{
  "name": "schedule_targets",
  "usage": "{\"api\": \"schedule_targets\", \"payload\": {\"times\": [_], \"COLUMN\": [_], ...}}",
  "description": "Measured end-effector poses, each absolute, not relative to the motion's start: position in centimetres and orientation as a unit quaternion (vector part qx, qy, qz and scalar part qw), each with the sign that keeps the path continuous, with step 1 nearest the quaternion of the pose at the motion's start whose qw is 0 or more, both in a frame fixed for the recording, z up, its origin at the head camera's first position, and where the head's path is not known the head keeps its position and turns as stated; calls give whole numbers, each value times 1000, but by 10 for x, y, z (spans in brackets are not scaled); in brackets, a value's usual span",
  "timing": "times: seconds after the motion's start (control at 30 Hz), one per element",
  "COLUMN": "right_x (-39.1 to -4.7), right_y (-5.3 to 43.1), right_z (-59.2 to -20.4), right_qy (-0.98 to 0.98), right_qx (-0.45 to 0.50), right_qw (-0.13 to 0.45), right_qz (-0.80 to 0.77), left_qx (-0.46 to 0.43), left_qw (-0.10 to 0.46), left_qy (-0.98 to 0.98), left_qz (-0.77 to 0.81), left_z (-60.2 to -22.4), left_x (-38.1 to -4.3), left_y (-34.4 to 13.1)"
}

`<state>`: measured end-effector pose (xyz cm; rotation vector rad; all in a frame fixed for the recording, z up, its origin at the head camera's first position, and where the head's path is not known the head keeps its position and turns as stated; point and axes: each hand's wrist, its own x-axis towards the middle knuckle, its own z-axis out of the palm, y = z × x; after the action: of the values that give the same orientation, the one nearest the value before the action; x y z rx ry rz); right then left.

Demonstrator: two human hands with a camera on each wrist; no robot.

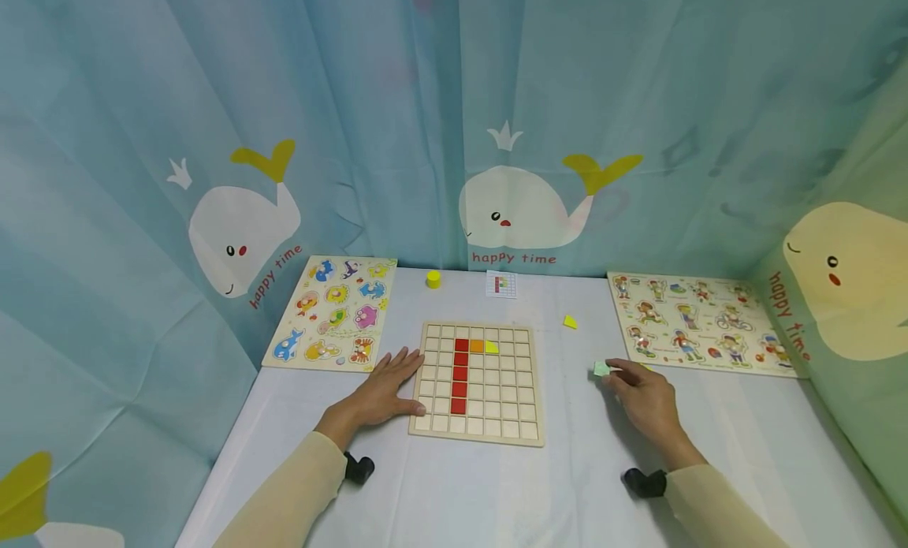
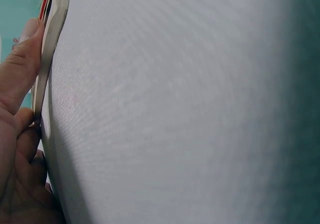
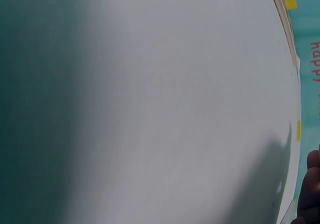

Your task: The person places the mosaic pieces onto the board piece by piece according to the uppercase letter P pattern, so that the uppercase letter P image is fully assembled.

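Note:
A wooden grid board [image 1: 475,439] lies on the table. On it stand several red square tiles [image 1: 459,373] in a column, with an orange tile [image 1: 477,346] and a yellow piece [image 1: 492,347] beside the top one. My left hand [image 1: 383,392] rests spread at the board's left edge, thumb on the rim; in the left wrist view the thumb [image 2: 22,64] lies along that edge. To the right of the board, my right hand [image 1: 644,398] pinches a pale green tile [image 1: 600,369] between thumb and fingers, above the table. Only part of this hand [image 3: 310,189] enters the right wrist view.
Behind the board are a small pattern card [image 1: 501,294] and a round yellow piece [image 1: 433,279]. One loose yellow piece [image 1: 571,322] lies to its right. An animal puzzle [image 1: 333,311] stands left and a figure puzzle [image 1: 709,323] right, before a blue curtain [image 1: 397,98].

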<state>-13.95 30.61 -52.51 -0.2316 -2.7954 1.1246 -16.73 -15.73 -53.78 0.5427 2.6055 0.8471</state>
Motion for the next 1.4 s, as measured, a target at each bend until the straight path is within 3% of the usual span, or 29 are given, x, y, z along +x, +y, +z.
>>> {"api": "schedule_targets", "payload": {"times": [1.4], "right_x": [-171], "right_y": [167], "right_z": [-525], "right_qy": [-889], "right_qx": [38], "right_qw": [34], "right_qz": [456], "left_qx": [191], "left_qw": [170], "left_qy": [920], "left_qz": [298], "left_z": [-536], "left_x": [-167], "left_y": [-156]}}
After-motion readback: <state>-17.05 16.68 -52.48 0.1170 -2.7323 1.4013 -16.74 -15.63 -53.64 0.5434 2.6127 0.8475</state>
